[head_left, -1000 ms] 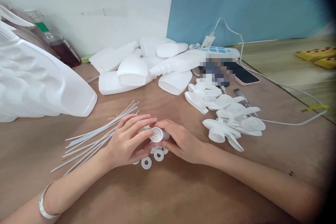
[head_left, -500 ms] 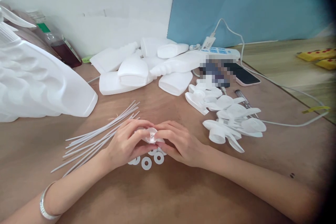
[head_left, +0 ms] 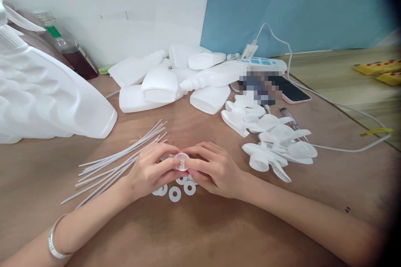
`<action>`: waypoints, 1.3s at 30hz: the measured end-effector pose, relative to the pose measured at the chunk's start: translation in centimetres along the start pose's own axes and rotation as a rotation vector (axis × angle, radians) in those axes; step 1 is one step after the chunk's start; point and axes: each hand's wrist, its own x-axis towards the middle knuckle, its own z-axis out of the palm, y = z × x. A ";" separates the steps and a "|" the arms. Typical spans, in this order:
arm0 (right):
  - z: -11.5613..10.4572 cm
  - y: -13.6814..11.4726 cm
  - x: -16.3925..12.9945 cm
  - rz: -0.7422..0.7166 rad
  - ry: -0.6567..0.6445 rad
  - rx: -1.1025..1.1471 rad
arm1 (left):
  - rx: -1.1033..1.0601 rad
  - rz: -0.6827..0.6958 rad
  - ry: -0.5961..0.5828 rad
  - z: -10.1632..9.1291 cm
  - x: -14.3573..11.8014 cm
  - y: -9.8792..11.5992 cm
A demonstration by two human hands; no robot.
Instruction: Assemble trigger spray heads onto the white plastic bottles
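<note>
Both hands up front at the table (head_left: 203,229), close together over its middle, holding 1 small white cap (head_left: 181,161) between them. Cap sits in the gap between the hands, dished face towards the camera, small stem in its centre. Left hand (head_left: 148,171) curled, fingers nearly closed, fingertips pinching the cap from the left. Right hand (head_left: 216,169) curled much the same, index finger and thumb on the cap's right edge; cannot tell what, if anything, is behind the fingers. White rings (head_left: 171,194) lie on the table just below the hands, some overlapping, some partly covered. Thin white tubes (head_left: 128,149) in a loose slanting bundle beside the left hand, partly behind it. Silver bracelet (head_left: 52,240) on the left forearm. Right of the right hand, well apart: heap of white plastic parts (head_left: 272,133), with a pen (head_left: 293,120) next to it. Phone (head_left: 296,91) behind the heap, patch beside it pixelated. Power strip (head_left: 266,62) further back, charger (head_left: 249,51) plugged in, white cord trailing down the right side. Pile of white bottles (head_left: 209,99) along the back, lying on their sides. Big white bottles (head_left: 78,96) at far left, dark drink bottle (head_left: 78,60) behind them, leaning in this view. Blue cloth (head_left: 282,8) at back right.
</note>
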 end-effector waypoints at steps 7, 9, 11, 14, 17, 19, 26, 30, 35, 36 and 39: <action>0.2 0.3 -0.1 -0.010 0.007 0.020 | -0.019 -0.007 0.002 -0.2 0.0 0.1; 0.2 0.4 -0.1 -0.011 -0.004 0.026 | -0.027 0.000 -0.003 -0.2 0.2 0.1; 0.1 0.4 -0.2 -0.016 -0.023 0.032 | -0.034 0.009 -0.014 -0.2 0.3 0.2; 0.0 0.4 -0.2 -0.017 -0.042 0.040 | -0.031 0.012 -0.033 -0.2 0.4 0.2; 0.1 0.4 -0.1 -0.018 -0.043 0.055 | -0.002 -0.001 -0.057 -0.1 0.3 0.2; 0.1 0.5 -0.1 -0.035 -0.039 0.067 | 0.058 -0.002 -0.078 -0.1 0.2 0.1; 0.2 0.4 -0.2 0.006 0.040 0.102 | 0.179 -0.063 -0.079 -0.3 0.1 0.3; 0.4 0.4 -0.3 0.021 0.037 0.100 | 0.129 -0.087 -0.070 -0.2 0.1 0.3; 0.5 0.4 -0.4 0.032 0.017 0.081 | 0.101 -0.114 -0.065 -0.2 0.1 0.3; 0.5 0.4 -0.4 0.036 0.016 0.078 | 0.096 -0.121 -0.078 -0.2 0.1 0.3; 0.4 0.3 -0.3 0.046 0.011 0.057 | 0.076 -0.138 -0.126 -0.1 0.0 0.3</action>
